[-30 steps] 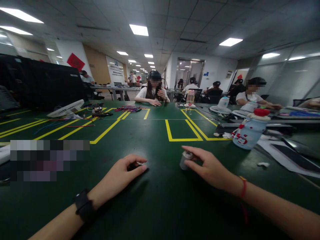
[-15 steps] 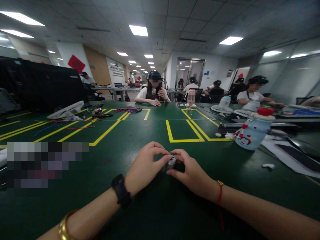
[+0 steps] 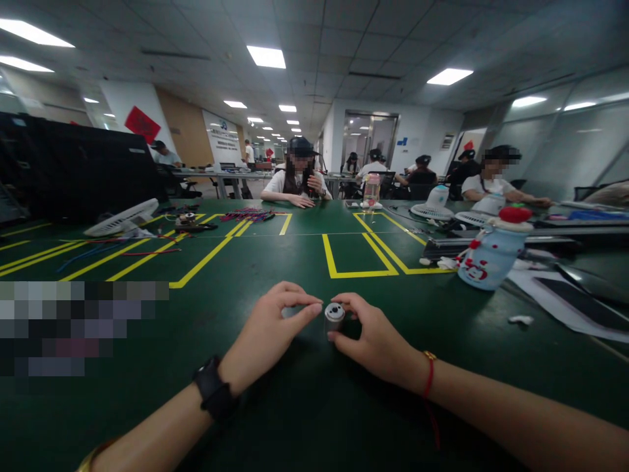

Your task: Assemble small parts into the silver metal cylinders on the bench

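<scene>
A small silver cylindrical motor stands upright on the green table; its round top face shows a dark centre and small holes. Thumb and fingers of my right hand wrap its right side, closed on it. Just left of the motor, my left hand is apart from it, thumb and forefinger pinched together. Whatever may be between those fingertips is too small or hidden to make out.
Yellow tape marks the green table. At right stand a blue bottle with a red top and a phone on paper. Wires and a white fan lie far left. A person sits opposite.
My left hand has drawn back left, off the top of the motor, whose face now shows fully. The right hand stays around the motor. The view has shifted slightly.
</scene>
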The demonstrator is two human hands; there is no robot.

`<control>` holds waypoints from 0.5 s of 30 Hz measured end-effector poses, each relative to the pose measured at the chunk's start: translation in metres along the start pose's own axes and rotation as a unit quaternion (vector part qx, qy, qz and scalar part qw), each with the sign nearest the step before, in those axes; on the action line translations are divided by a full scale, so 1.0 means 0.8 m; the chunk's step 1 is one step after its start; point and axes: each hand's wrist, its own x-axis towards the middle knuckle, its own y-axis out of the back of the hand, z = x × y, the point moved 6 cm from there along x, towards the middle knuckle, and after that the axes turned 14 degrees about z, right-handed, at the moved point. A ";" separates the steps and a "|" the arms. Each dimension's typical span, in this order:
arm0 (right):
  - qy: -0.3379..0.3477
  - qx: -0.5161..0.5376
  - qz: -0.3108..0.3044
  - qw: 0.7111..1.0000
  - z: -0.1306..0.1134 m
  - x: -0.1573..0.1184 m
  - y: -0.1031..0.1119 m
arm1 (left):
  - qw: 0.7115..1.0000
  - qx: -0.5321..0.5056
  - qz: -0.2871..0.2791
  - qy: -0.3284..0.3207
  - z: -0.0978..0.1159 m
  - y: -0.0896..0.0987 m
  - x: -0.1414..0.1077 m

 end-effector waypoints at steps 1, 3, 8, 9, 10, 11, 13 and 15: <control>0.005 -0.003 0.002 1.000 -0.001 0.000 0.000 | 1.000 0.010 -0.022 0.002 -0.007 -0.003 -0.004; 0.015 -0.006 0.002 1.000 -0.001 -0.001 0.000 | 0.998 0.040 -0.053 -0.001 -0.020 -0.009 -0.010; 0.041 -0.018 -0.001 0.999 -0.003 -0.003 -0.005 | 0.990 0.118 -0.074 -0.011 -0.037 -0.027 -0.018; 0.044 -0.017 -0.001 0.999 -0.004 -0.003 -0.006 | 0.989 0.124 -0.076 -0.010 -0.037 -0.029 -0.018; 0.045 -0.016 0.000 0.999 -0.004 -0.003 -0.005 | 0.989 0.126 -0.078 -0.009 -0.037 -0.030 -0.018; 0.043 -0.015 0.005 0.999 -0.004 -0.002 -0.003 | 0.989 0.121 -0.082 -0.009 -0.035 -0.029 -0.018; 0.033 -0.024 0.024 0.999 0.002 0.000 0.013 | 0.991 0.092 -0.092 -0.006 -0.032 -0.024 -0.018; 0.016 -0.054 0.053 0.997 0.015 0.000 0.043 | 0.993 0.050 -0.102 0.014 -0.033 -0.011 -0.020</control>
